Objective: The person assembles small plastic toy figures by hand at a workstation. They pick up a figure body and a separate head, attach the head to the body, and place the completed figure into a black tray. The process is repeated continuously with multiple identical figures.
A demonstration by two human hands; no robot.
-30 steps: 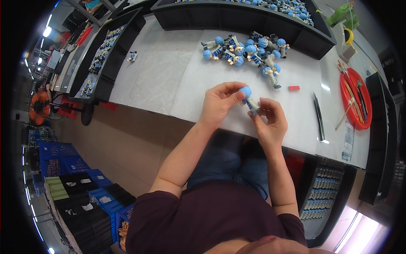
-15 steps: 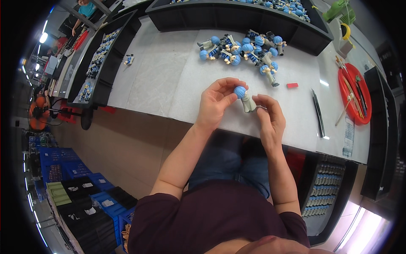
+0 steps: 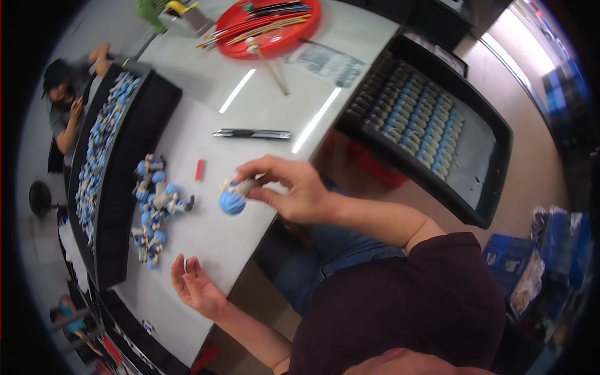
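Note:
My right hand [image 3: 289,189] pinches a small figurine with a ribbed blue head [image 3: 232,202] by its grey body, most of which the fingers hide. It hangs head down over the white table [image 3: 206,219]. My left hand [image 3: 201,292] is above the table edge, fingers apart and slightly curled, holding nothing. A pile of similar blue-headed figurines [image 3: 156,203] lies beyond both hands. Between that pile and my right hand is a small red block [image 3: 199,170].
A long black bin [image 3: 134,150] full of figurines borders the table. A black pen [image 3: 251,134] and a red tray [image 3: 269,40] of brushes lie up the table. At the right, a black crate [image 3: 490,181] holds figurines in rows. A seated person [image 3: 72,106] is beyond the bin.
My view has turned toward the right, bringing the crate of rows into fuller sight. My left hand has let go of the figurine, which my right hand now holds head down.

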